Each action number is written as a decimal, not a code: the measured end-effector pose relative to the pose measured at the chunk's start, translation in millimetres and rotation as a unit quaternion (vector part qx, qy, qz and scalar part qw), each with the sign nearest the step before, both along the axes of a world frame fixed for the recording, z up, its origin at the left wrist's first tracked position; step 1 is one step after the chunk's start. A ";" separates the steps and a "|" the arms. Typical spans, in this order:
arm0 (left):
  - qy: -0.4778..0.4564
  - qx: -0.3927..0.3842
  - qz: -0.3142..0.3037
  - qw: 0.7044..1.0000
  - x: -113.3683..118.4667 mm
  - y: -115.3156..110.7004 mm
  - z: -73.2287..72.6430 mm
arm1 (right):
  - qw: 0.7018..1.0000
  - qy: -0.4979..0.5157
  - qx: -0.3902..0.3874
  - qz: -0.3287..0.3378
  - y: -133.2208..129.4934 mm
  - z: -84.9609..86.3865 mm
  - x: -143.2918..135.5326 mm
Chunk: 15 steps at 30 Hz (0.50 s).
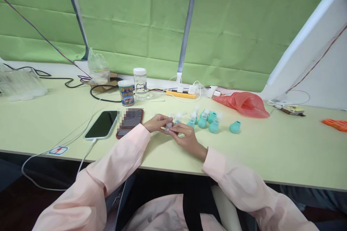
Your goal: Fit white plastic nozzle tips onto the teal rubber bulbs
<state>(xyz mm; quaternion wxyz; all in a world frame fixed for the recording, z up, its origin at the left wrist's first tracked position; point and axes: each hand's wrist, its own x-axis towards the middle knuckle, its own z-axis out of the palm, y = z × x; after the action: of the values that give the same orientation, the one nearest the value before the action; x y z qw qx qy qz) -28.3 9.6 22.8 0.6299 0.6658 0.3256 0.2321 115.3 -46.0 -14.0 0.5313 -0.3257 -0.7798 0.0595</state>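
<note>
Both hands meet over the table around a small clear-and-white piece (169, 125). My left hand (158, 122) is closed on it from the left, and my right hand (187, 136) pinches it from the right. Just beyond and to the right stand several teal bulbs, most with clear tops, such as the teal bulb with a clear top (214, 125). Farthest right lies a teal bulb without a top (235, 127). The lower part of the held piece is hidden by my fingers.
Left of my hands lie a red-edged phone (130, 122) and a white-edged phone (101, 125) with its cable. Behind are a patterned cup (126, 94), a lidded jar (140, 81), a yellow power strip (180, 94) and a red plastic bag (245, 104). Orange scissors handles (335, 124) lie far right.
</note>
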 end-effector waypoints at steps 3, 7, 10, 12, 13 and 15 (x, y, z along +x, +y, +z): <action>-0.006 -0.020 0.000 1.000 0.0 -1.9 2.2 | 1.000 0.015 -0.016 -0.002 -0.7 1.5 -0.2; -0.036 -0.039 -0.015 0.998 -3.4 -1.8 4.2 | 0.999 0.045 -0.022 -0.016 -1.3 4.3 -0.6; -0.063 -0.054 -0.044 0.996 -6.3 -0.2 4.0 | 0.998 0.060 -0.024 -0.019 -1.2 5.2 0.0; -0.064 -0.057 -0.054 0.995 -7.0 0.5 3.8 | 0.997 0.065 -0.033 -0.012 -1.1 5.2 0.7; -0.060 -0.055 -0.055 0.995 -7.0 0.7 3.8 | 0.997 0.067 -0.039 -0.008 -1.1 5.2 1.2; -0.050 -0.046 -0.050 0.996 -6.7 0.6 4.1 | 0.996 0.074 -0.056 0.000 -1.1 5.5 1.9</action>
<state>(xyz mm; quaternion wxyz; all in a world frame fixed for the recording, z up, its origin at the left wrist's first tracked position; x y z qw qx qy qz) -35.0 10.2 26.8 0.6863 0.6390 0.2703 0.2181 117.1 -47.1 -8.5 0.5687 -0.3497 -0.7336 0.1267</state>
